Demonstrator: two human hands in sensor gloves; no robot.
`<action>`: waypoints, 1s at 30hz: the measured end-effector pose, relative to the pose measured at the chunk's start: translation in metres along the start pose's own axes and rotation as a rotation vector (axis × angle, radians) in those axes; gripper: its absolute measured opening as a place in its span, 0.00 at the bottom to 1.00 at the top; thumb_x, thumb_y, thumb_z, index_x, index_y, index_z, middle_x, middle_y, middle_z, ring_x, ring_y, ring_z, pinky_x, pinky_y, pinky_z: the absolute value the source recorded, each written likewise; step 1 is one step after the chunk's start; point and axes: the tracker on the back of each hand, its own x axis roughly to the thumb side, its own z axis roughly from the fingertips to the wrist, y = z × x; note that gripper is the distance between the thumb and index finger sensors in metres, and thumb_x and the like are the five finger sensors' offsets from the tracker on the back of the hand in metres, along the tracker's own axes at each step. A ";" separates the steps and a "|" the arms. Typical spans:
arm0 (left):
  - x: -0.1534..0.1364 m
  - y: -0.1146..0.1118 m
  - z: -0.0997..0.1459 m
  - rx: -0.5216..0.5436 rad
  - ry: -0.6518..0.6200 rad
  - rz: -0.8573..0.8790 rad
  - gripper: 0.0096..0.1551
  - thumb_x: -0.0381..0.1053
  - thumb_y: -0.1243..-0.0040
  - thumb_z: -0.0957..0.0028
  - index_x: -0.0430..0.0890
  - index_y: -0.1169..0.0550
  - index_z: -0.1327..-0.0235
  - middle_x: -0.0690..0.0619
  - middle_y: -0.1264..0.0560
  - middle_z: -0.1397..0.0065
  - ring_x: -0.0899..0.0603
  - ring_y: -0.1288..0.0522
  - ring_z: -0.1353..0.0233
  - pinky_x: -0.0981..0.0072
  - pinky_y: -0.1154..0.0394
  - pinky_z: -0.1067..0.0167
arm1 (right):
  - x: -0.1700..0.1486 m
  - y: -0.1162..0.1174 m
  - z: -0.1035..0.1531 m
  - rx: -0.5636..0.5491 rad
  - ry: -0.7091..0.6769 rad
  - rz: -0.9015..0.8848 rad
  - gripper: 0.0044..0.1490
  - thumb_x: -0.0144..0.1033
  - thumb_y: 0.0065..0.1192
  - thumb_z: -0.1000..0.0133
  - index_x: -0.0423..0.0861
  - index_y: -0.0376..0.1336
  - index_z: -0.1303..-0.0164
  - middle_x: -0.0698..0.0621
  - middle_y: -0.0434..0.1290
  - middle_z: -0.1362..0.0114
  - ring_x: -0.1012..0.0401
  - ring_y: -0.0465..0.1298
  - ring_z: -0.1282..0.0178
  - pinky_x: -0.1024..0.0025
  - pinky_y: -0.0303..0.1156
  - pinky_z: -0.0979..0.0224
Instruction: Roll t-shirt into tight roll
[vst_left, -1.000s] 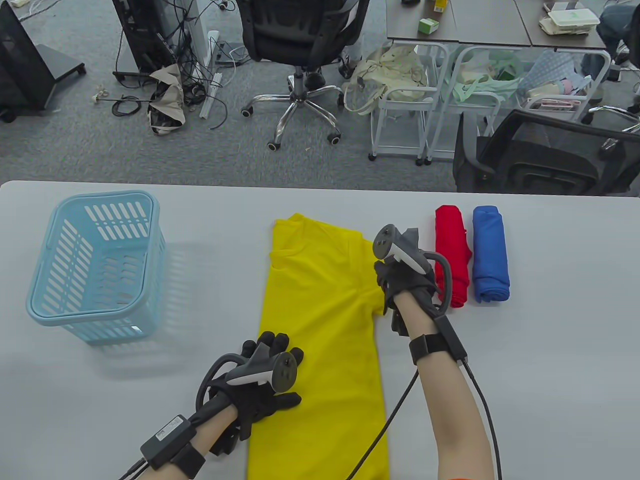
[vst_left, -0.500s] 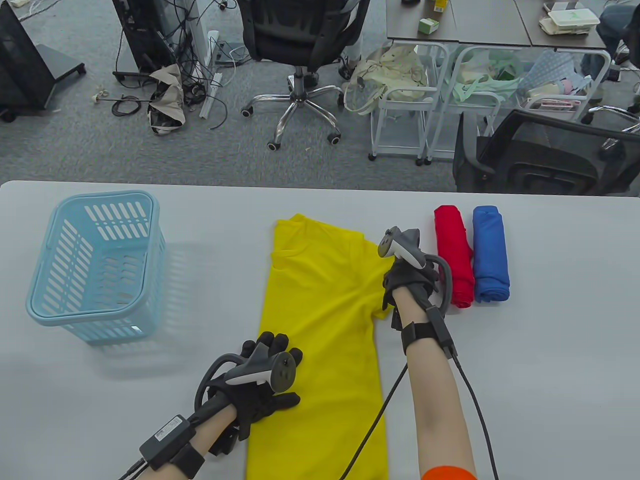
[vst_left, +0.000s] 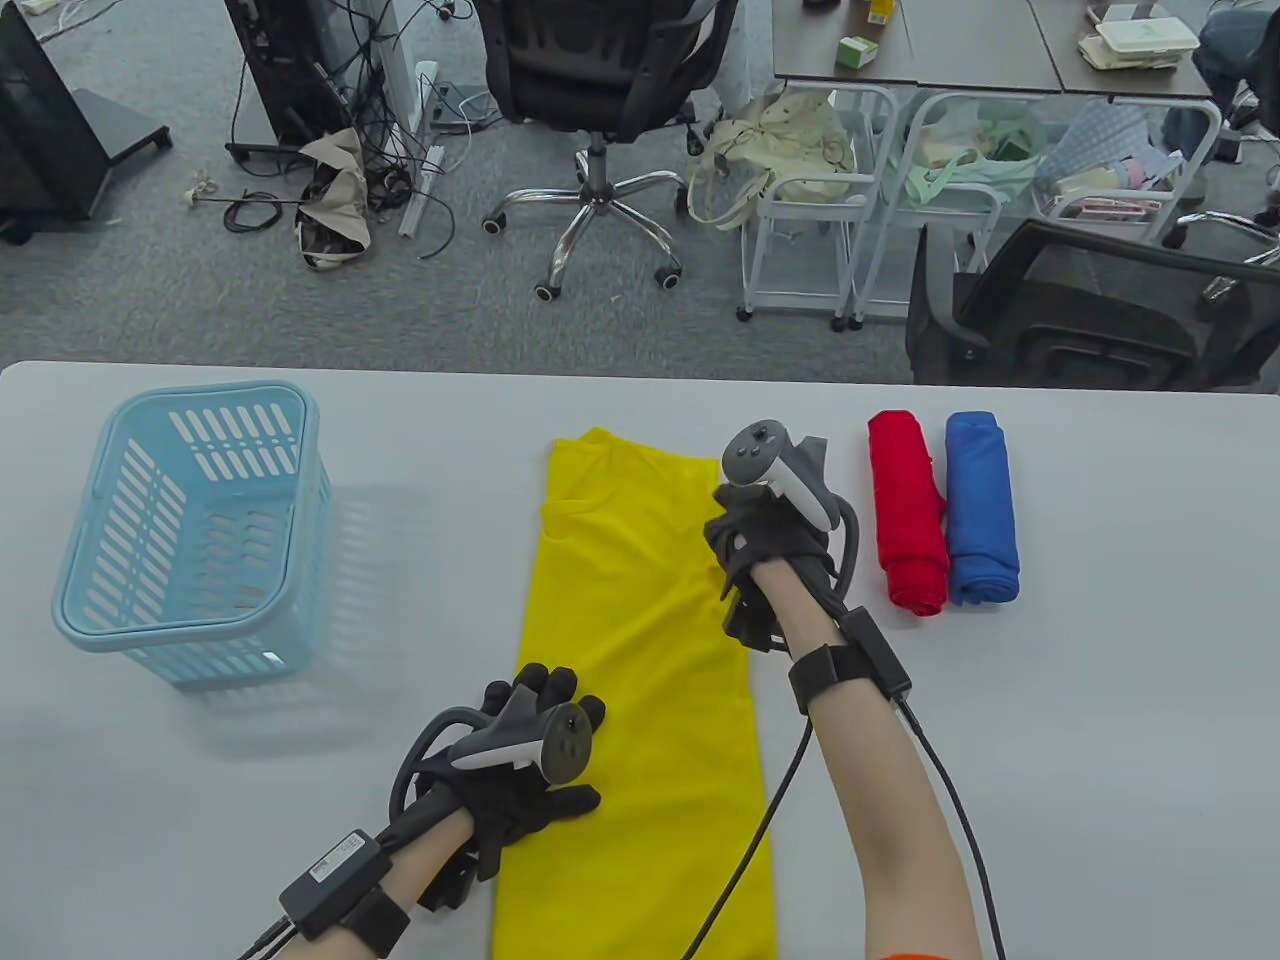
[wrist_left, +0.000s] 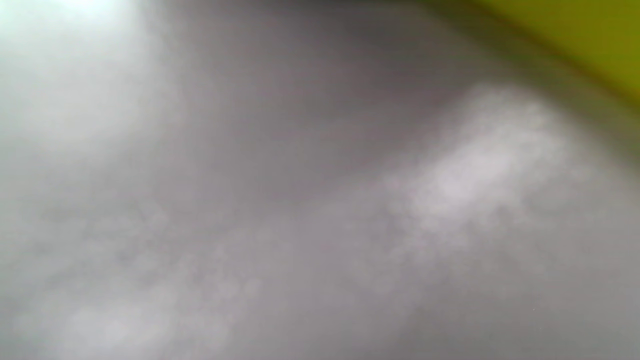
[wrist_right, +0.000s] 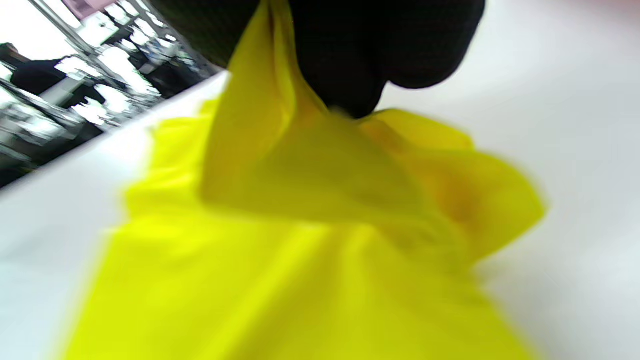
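A yellow t-shirt (vst_left: 640, 660) lies folded lengthwise on the grey table (vst_left: 1100, 700), collar at the far end. My left hand (vst_left: 545, 745) rests flat on the shirt's left edge near the lower half. My right hand (vst_left: 745, 545) pinches the right sleeve and holds it lifted over the shirt's upper right part. In the right wrist view my gloved fingers (wrist_right: 350, 60) grip the yellow fabric (wrist_right: 320, 180). The left wrist view is a blur of table with a yellow corner (wrist_left: 575, 35).
A light blue plastic basket (vst_left: 190, 530) stands at the left. A red roll (vst_left: 908, 520) and a blue roll (vst_left: 980, 515) lie side by side at the right. Office chairs and carts stand beyond the far edge.
My right hand has moved left with the sleeve, carrying it from the shirt's right side inward over the body. The left hand has stayed put.
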 end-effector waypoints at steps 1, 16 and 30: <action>0.000 0.000 0.000 0.000 0.001 -0.001 0.50 0.77 0.84 0.60 0.60 0.82 0.35 0.48 0.86 0.25 0.34 0.82 0.23 0.37 0.74 0.28 | 0.010 0.000 0.010 0.053 -0.075 -0.073 0.39 0.50 0.51 0.34 0.42 0.50 0.18 0.47 0.70 0.28 0.56 0.80 0.40 0.57 0.74 0.36; 0.000 0.003 0.001 0.025 0.022 -0.019 0.50 0.77 0.83 0.60 0.61 0.80 0.33 0.49 0.84 0.23 0.35 0.80 0.21 0.38 0.72 0.26 | -0.009 0.114 0.013 0.438 -0.035 0.772 0.49 0.55 0.32 0.35 0.40 0.25 0.16 0.35 0.25 0.18 0.36 0.31 0.17 0.38 0.46 0.21; -0.030 0.014 0.005 0.129 0.169 0.028 0.47 0.73 0.83 0.57 0.60 0.72 0.26 0.48 0.75 0.17 0.35 0.72 0.17 0.39 0.66 0.22 | -0.020 0.090 -0.034 0.262 0.105 0.707 0.49 0.55 0.28 0.35 0.46 0.15 0.22 0.42 0.13 0.21 0.41 0.18 0.19 0.39 0.31 0.19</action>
